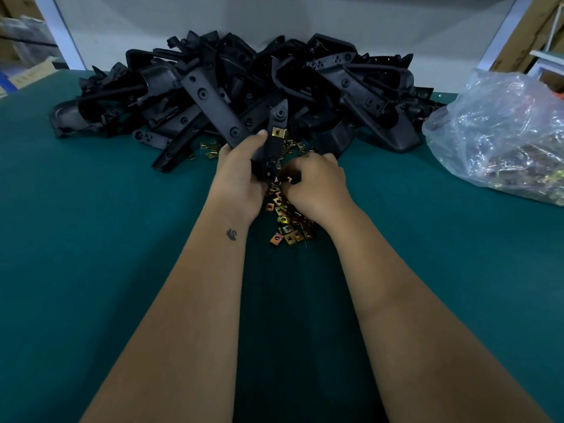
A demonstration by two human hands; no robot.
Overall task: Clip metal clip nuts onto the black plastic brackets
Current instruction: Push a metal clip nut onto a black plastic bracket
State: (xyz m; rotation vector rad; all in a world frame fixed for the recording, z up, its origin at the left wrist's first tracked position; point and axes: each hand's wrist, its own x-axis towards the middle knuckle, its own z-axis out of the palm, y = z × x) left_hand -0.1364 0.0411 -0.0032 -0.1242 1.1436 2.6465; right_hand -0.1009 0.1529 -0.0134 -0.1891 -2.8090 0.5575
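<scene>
The left hand [241, 175] holds one black bracket [274, 138] upright over the green table [91, 239], its fingers curled round the lower part and the thumb lying across the front. One brass-coloured clip nut [278, 132] already sits on that bracket near its upper end, just below the moulded boss. The right hand [314, 184] is beside the bracket's lower end, fingers curled down; something small and yellowish shows at its fingertips, most likely a second nut pinched there, though it is too small to be sure. Beneath both hands lies a loose scatter of nuts [288, 227] on the table, running toward the person. Behind them is a large pile of brackets [244, 87], and at the right a clear plastic bag [503, 132] that seems to hold more nuts. The step in hand looks like fitting a second nut to the held bracket: one is done, and the right hand is either picking or presenting the next. The next move would call for turning the nut so its open side faces the bracket's edge, lining its hole with the mounting hole, then pushing it on squarely while the left hand steadies the bracket against the push. Most of the pile appears still to be done.
</scene>
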